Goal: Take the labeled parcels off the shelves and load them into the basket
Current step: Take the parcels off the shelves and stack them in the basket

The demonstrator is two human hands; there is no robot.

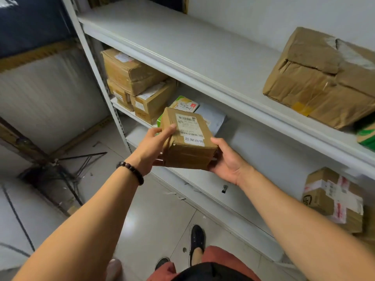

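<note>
Parcels sit all over this white rack (182,37), and they crowd the view. On the top board, at the upper right of the frame, sits one big crumpled brown parcel (316,78), with something green (367,134) just beside it at the right edge. On the shelf below, left of centre, there's a stack of cardboard boxes (132,72), one box resting on two others. Right next to them lie a green-and-yellow packet (183,104) and a grey mailer bag (213,118), both partly hidden behind the parcel being held. In the lower right, a taped box (332,197) crossed with white-and-red strips sits under the top board.

Now the task's piece: the small labeled parcel (188,138) is off the shelf, up in the air at the centre of the frame, in front of the packet and mailer. The left hand (154,147), with a beaded bracelet (130,171) at its wrist, grips its left side with the thumb on top. The right hand (227,159) cups its lower right corner, fingers curled beneath.

A dark wire frame (60,169) stands on the floor at the left, too blurred to tell what it is. At the bottom, dark shoes (196,240) stand on pale tile.
</note>
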